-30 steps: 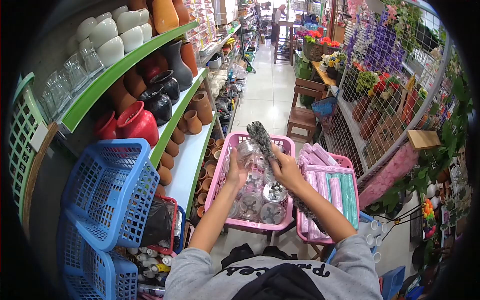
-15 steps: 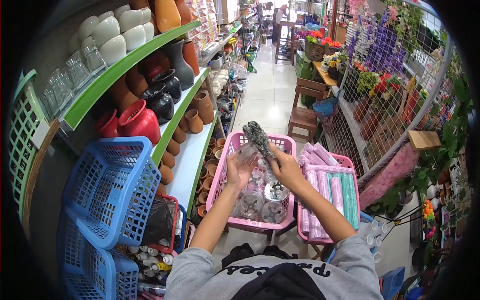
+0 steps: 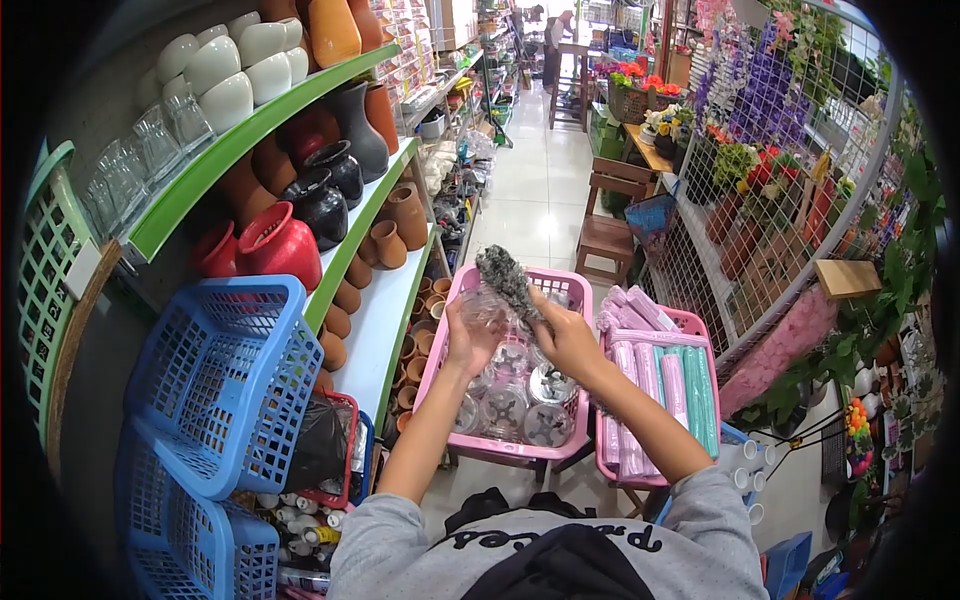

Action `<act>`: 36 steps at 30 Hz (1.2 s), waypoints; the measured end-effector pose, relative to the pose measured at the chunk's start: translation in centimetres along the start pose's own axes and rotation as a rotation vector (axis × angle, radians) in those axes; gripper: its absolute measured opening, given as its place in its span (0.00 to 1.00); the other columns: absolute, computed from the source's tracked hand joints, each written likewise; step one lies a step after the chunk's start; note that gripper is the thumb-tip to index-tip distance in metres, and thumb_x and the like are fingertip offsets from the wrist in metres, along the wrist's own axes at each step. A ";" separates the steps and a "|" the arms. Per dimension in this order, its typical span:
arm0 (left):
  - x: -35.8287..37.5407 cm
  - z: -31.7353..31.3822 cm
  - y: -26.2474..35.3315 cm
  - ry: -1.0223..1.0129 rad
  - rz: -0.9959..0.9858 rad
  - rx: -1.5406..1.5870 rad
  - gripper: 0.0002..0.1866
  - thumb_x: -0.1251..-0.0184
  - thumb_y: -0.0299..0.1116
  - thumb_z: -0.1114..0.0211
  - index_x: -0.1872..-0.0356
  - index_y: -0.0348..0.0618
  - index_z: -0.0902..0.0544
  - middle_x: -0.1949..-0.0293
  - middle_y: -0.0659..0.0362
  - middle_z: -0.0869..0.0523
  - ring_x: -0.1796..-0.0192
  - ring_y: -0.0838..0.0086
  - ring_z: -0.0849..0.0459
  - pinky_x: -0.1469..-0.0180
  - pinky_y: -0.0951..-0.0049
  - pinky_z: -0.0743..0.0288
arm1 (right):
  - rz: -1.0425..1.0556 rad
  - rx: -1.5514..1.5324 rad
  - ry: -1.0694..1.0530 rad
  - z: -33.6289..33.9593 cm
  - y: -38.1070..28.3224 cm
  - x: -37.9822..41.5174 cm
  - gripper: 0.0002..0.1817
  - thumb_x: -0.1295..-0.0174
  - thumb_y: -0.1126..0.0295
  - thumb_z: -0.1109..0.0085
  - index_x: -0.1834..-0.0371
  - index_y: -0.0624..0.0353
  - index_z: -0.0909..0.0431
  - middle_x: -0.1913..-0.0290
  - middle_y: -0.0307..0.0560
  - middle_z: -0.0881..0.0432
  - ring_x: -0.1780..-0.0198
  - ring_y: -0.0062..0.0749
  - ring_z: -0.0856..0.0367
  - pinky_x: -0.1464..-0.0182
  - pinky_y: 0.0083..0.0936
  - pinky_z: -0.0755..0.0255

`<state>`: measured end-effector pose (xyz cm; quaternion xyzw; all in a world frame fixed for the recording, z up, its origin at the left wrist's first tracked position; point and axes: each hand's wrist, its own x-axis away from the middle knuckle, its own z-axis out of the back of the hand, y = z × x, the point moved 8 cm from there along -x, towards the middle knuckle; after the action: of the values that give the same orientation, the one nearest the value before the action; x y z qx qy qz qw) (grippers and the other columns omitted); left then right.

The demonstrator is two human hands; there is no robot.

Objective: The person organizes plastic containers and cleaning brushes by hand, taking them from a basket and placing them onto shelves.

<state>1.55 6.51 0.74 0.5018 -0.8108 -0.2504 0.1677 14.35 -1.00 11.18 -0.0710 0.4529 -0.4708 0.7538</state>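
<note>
Right hand: here it is (image 3: 562,340), fingers wrapped tight round a fuzzy grey duster (image 3: 504,278), no gap to speak of.
Left hand: over on the left (image 3: 470,338), fingers part-way open, curved about a clear jar (image 3: 485,308); far side hidden.
Duster: up above the far half of the pink basket (image 3: 428,385), just right of the jar and overlapping it from this angle; touching or not, I cannot tell.
Duster's line: long axis runs from near right to far left, fuzzy tip pointing far and left, away from the body.
Jar's line: see-through and half covered, so which way its mouth points is anyone's guess.
Why this hold: the left seems to steady the jar, leaving the right free to angle the duster across it.
Why this spot: more jars (image 3: 503,410) fill the basket right below, within easy reach, presumably for handling one by one.
</note>
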 end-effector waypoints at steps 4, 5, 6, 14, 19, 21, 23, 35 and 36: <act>0.3 -1.3 0.5 0.001 -0.076 -0.191 0.32 0.43 0.64 0.45 0.48 0.48 0.24 0.55 0.60 0.19 0.54 0.72 0.22 0.49 0.66 0.27 | -0.072 0.075 -0.142 0.0 -1.0 0.0 0.28 0.43 0.76 0.46 0.36 0.58 0.35 0.52 0.62 0.22 0.55 0.55 0.21 0.56 0.40 0.27; 0.2 -1.2 0.1 0.006 -0.046 -0.184 0.32 0.43 0.64 0.45 0.48 0.48 0.25 0.55 0.60 0.19 0.54 0.71 0.22 0.50 0.65 0.27 | -0.082 0.096 -0.182 -0.3 -1.1 0.1 0.28 0.44 0.76 0.46 0.37 0.57 0.35 0.53 0.61 0.22 0.57 0.55 0.21 0.57 0.41 0.27; 0.3 -0.8 -0.3 0.014 -0.018 -0.174 0.32 0.42 0.63 0.45 0.47 0.49 0.25 0.55 0.60 0.19 0.53 0.71 0.21 0.50 0.64 0.26 | -0.082 0.094 -0.186 -0.4 -1.0 0.1 0.28 0.44 0.76 0.46 0.37 0.57 0.35 0.53 0.61 0.22 0.57 0.55 0.21 0.57 0.41 0.27; 1.2 -2.4 0.1 -0.185 0.032 0.080 0.42 0.52 0.62 0.35 0.39 0.47 0.32 0.44 0.55 0.24 0.44 0.62 0.24 0.42 0.56 0.29 | -0.096 -0.074 -0.047 0.2 1.6 0.3 0.28 0.42 0.74 0.47 0.36 0.55 0.35 0.53 0.63 0.21 0.55 0.56 0.21 0.53 0.39 0.28; 1.4 -2.6 1.2 -0.347 0.092 -0.129 0.46 0.51 0.52 0.30 0.34 0.41 0.39 0.40 0.52 0.28 0.37 0.63 0.29 0.35 0.61 0.36 | -0.073 -0.081 -0.038 1.4 1.2 -0.3 0.28 0.42 0.74 0.47 0.35 0.57 0.36 0.55 0.64 0.21 0.56 0.57 0.21 0.54 0.39 0.28; 1.4 -3.6 1.0 -0.520 0.134 -0.500 0.45 0.49 0.45 0.31 0.32 0.42 0.44 0.38 0.52 0.29 0.37 0.62 0.30 0.35 0.61 0.35 | -0.100 -0.070 -0.110 1.2 1.7 -0.4 0.26 0.41 0.73 0.48 0.36 0.59 0.35 0.56 0.66 0.22 0.57 0.59 0.21 0.54 0.38 0.28; 1.4 -3.2 0.1 -0.534 0.191 -0.576 0.45 0.50 0.42 0.32 0.31 0.43 0.44 0.37 0.53 0.31 0.36 0.63 0.31 0.35 0.61 0.35 | -0.163 -0.099 -0.146 1.3 2.0 -0.6 0.25 0.40 0.72 0.48 0.37 0.59 0.34 0.56 0.67 0.22 0.57 0.58 0.21 0.53 0.37 0.28; 0.0 -3.3 0.3 -0.066 -0.006 -0.007 0.36 0.40 0.68 0.59 0.42 0.52 0.28 0.49 0.57 0.20 0.50 0.64 0.23 0.50 0.59 0.30 | -0.330 -0.174 -0.242 0.4 5.1 1.0 0.23 0.38 0.67 0.50 0.40 0.63 0.32 0.49 0.65 0.23 0.45 0.52 0.24 0.42 0.33 0.33; 0.0 -3.2 0.4 -0.074 -0.010 -0.042 0.36 0.39 0.67 0.59 0.42 0.52 0.28 0.49 0.57 0.21 0.50 0.65 0.23 0.51 0.59 0.29 | -0.323 -0.185 -0.231 0.5 5.1 1.0 0.23 0.38 0.67 0.49 0.40 0.63 0.32 0.48 0.65 0.23 0.44 0.52 0.24 0.42 0.33 0.33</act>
<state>2.95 5.93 3.62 0.4926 -0.8084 -0.2866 0.1471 18.14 0.81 8.12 -0.2652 0.3874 -0.5307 0.7057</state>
